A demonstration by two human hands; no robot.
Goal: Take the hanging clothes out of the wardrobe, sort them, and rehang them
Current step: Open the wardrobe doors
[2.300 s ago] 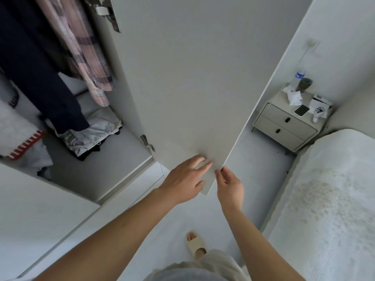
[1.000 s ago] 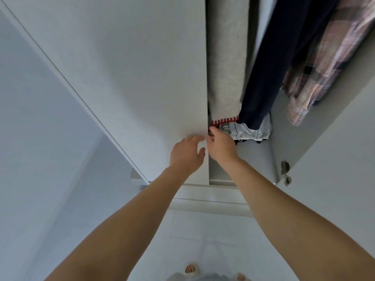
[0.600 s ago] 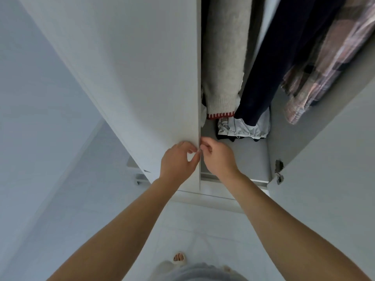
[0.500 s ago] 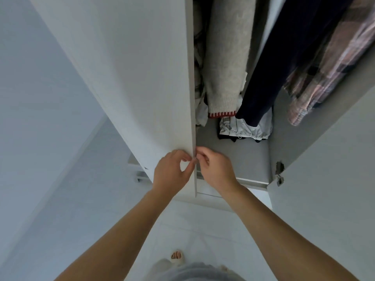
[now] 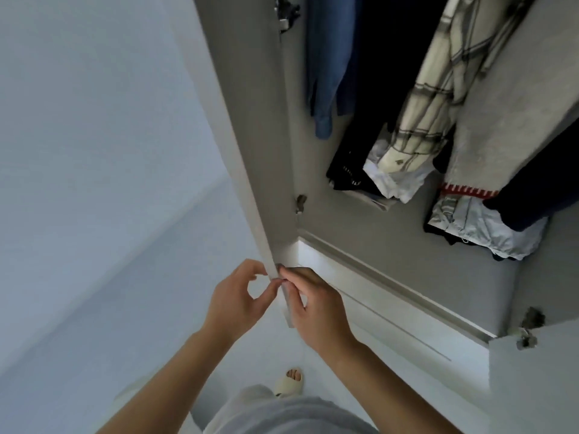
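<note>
At door edge (image 5: 250,170), hands (image 5: 279,296) pinching, clothes (image 5: 419,98) hanging vertically

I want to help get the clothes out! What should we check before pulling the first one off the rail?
1. Left door swung wide: ok, it stands edge-on.
2. Right door open: ok.
3. Hands free to grab: not ok, left hand and right hand both pinch the left door's edge.
4. Clothes within view: ok, blue shirt, checked shirt, grey sweater.
5. Hangers and rail: cannot tell, out of view.
6. Wardrobe floor: not ok, folded clothes lie under the hems.
</note>
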